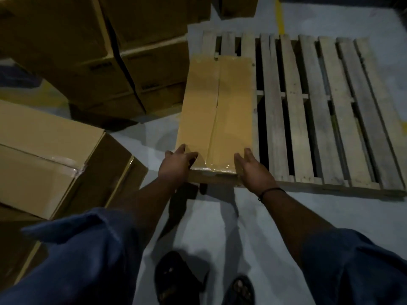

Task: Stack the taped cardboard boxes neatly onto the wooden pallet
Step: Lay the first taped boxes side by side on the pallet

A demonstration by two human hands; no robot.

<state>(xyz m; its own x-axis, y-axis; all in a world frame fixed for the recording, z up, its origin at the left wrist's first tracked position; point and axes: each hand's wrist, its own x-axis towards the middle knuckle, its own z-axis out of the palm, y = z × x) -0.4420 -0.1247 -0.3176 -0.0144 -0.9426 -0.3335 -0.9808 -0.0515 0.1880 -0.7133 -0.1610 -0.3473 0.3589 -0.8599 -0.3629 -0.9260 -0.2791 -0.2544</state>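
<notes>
I had the left hand and right hand flat, fingers straight, against the taped box at its near corners. It lay on the pallet, at the left edge.

A long tan cardboard box, sealed with clear tape along its centre seam, lies on the left end of a slatted wooden pallet, running the same way as the slats. The left hand presses its near left corner and the right hand its near right corner, fingers straight. A black band circles the right wrist. Stacked brown cartons stand at the far left, and another taped carton lies nearer on the grey floor.
</notes>
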